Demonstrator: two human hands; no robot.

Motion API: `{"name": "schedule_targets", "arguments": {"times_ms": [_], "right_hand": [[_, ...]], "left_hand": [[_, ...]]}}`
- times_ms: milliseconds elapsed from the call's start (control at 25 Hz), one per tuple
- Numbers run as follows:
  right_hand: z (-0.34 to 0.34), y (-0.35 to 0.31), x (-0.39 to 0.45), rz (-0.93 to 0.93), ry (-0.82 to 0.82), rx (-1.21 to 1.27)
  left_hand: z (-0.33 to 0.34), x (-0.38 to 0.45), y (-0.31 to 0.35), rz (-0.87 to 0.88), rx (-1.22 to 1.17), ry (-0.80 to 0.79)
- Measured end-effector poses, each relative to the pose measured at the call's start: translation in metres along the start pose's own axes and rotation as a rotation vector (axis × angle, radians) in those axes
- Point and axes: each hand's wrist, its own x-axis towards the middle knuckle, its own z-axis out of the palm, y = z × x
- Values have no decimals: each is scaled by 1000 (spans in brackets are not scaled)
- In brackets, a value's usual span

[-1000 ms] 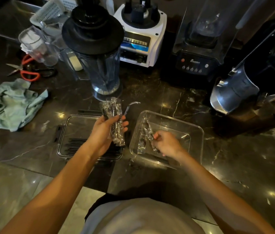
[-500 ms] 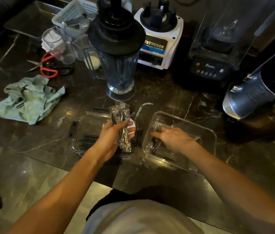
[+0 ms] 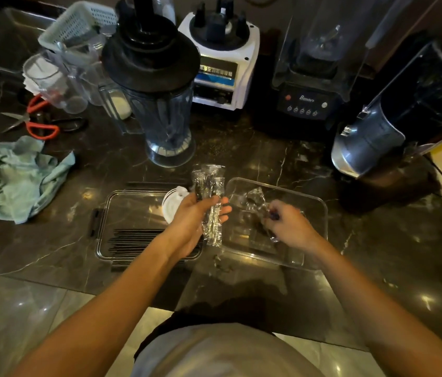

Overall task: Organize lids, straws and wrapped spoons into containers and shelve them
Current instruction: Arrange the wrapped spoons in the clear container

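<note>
My left hand [image 3: 192,216] grips a bundle of plastic-wrapped spoons [image 3: 210,197], held upright between two clear containers. The left container [image 3: 111,213] holds black straws [image 3: 133,240] along its near side and a white lid [image 3: 172,204] at its far right corner. My right hand [image 3: 285,224] is inside the right clear container [image 3: 315,205], fingers curled on a wrapped spoon [image 3: 255,202] lying there.
A blender jug [image 3: 160,91] with a black lid stands just behind the containers. Blender bases [image 3: 222,66] and a steel jug [image 3: 366,148] line the back. A green cloth [image 3: 16,178], orange scissors [image 3: 37,123], clear cups and a basket [image 3: 78,23] sit left.
My right hand has stayed in the right container, shifting slightly right with a wrapped spoon. The left hand keeps its bundle. The camera has tilted, and the white lid shows more beside my left hand.
</note>
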Motion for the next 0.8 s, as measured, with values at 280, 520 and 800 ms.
{"name": "schedule_targets", "arguments": {"times_ms": [280, 520, 800], "right_hand": [[-13, -12, -54, 21, 37, 815], [-11, -16, -62, 55, 144, 292], [-8, 11, -70, 4, 94, 39]], "left_hand": [[67, 5, -26, -56, 126, -152], [92, 11, -45, -143, 140, -296], [103, 27, -56, -196, 68, -177]]}}
